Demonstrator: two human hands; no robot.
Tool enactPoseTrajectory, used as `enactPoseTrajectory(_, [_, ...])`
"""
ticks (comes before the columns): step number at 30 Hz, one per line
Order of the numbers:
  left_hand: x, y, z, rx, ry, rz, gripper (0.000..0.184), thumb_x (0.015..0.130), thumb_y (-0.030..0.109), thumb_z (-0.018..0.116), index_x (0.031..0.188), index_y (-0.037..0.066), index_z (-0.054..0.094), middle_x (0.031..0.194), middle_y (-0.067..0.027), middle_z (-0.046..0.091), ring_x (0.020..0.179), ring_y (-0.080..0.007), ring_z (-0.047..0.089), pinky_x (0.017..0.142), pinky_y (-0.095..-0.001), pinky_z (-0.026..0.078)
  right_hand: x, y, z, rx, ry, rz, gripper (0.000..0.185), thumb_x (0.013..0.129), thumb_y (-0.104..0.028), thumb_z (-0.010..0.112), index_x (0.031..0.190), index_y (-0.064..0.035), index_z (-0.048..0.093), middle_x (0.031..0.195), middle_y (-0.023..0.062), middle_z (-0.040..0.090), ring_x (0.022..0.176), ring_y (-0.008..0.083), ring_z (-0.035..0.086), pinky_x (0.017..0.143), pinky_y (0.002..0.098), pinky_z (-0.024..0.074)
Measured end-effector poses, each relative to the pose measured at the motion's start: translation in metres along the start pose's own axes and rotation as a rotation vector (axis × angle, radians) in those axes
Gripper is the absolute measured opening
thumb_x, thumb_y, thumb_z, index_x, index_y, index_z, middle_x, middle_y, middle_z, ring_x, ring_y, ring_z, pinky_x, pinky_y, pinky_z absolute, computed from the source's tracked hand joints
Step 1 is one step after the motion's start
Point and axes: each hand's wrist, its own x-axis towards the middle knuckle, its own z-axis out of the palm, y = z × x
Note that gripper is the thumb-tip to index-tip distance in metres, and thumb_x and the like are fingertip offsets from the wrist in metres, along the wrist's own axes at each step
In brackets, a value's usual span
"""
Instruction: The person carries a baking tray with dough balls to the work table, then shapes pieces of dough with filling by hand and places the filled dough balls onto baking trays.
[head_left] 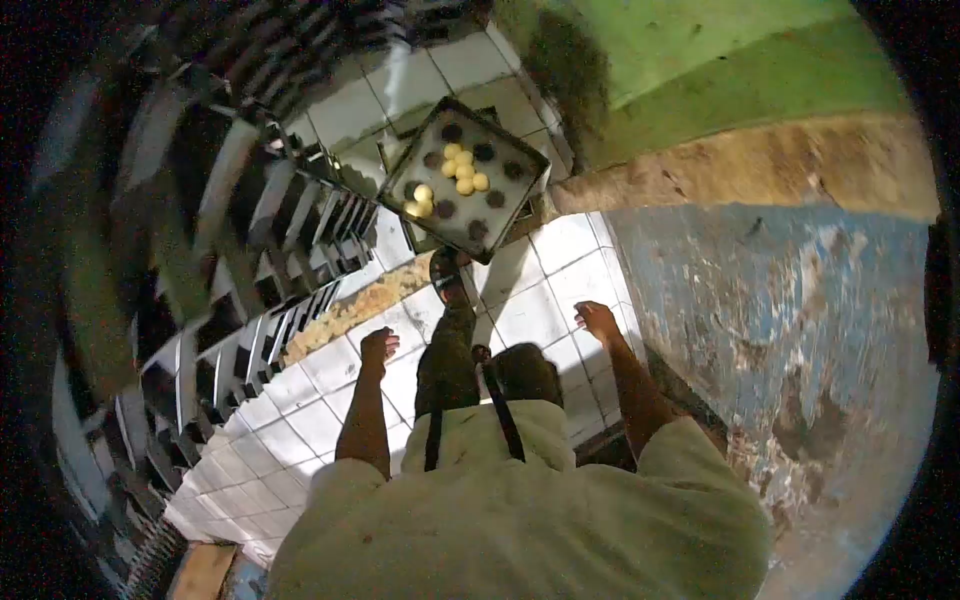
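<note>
My left hand (379,346) hangs beside my left leg, fingers loosely curled and apart, with nothing visible in it. On the other side, my right hand (597,320) is held out near the blue wall, its fingers bent but parted and nothing seen between them. Ahead of both hands is a square, dark-rimmed tray (514,212) with round dark spots on its pale surface. Several pale yellow balls (465,172) lie in its middle, and a few more yellow balls (420,202) sit at its left corner. Neither hand touches the tray.
Along the left stand stacked dark slatted racks (262,190). A peeling blue wall (780,330) rises on the right, below a worn brown ledge (740,165) and a green surface (740,60). White tiles (330,425) cover the floor, crossed by a rough, yellowish raised edge (360,305).
</note>
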Motion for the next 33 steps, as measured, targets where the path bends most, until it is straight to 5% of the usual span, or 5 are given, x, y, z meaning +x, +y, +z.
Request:
enactPoseTrajectory(12, [0.368,-0.012,0.002,-0.030,0.381,-0.069,0.027,0.099,0.043,0.064,0.096,0.016,0.068,0.076,-0.0005,0.066,0.053,-0.0080,0.050,0.048,-0.0259,0.038,0.416,-0.018,-0.018,0.095,-0.022,0.154,0.042,0.095,-0.042,0.063,0.125,-0.0121,0.067,0.104,0.0049,0.073,0.094,0.0169,0.068,0.087,0.0399,0.0520])
enactPoseTrajectory(15, [0.443,-0.015,0.017,-0.130,0.306,0.077,0.062,0.101,0.049,0.057,0.142,0.004,0.052,0.143,-0.0118,0.054,0.133,-0.0243,0.047,0.116,-0.0384,0.027,0.514,-0.011,-0.020,0.141,0.048,0.128,0.042,0.095,-0.042,0.063,0.125,-0.0118,0.067,0.105,0.0050,0.073,0.094,0.0170,0.068,0.087,0.0399,0.0520])
enactPoseTrajectory(16, [0.494,-0.071,-0.029,0.106,0.146,0.534,0.047,0.106,0.019,0.049,0.150,0.005,0.043,0.136,-0.0086,0.058,0.119,-0.0179,0.056,0.103,-0.0319,0.046,0.540,-0.010,-0.020,0.162,0.070,0.121,0.042,0.095,-0.042,0.063,0.125,-0.0117,0.067,0.105,0.0051,0.073,0.094,0.0170,0.068,0.087,0.0399,0.0520])
enactPoseTrajectory(18, [0.495,-0.034,0.012,-0.322,0.136,0.320,0.048,0.102,0.006,0.045,0.150,0.006,0.041,0.142,-0.0114,0.054,0.129,-0.0238,0.049,0.115,-0.0345,0.036,0.580,0.006,-0.016,0.211,0.090,0.126,0.042,0.095,-0.042,0.063,0.125,-0.0116,0.067,0.105,0.0052,0.073,0.094,0.0171,0.068,0.087,0.0399,0.0520])
enactPoseTrajectory(33, [0.545,0.011,0.049,-0.379,0.327,0.291,0.036,0.100,0.027,0.055,0.126,0.002,0.054,0.123,-0.0120,0.060,0.116,-0.0272,0.056,0.103,-0.0416,0.043,0.621,0.052,-0.004,0.391,0.099,0.201,0.043,0.096,-0.041,0.062,0.125,-0.0103,0.066,0.107,0.0059,0.072,0.096,0.0178,0.068,0.088,0.0397,0.0523])
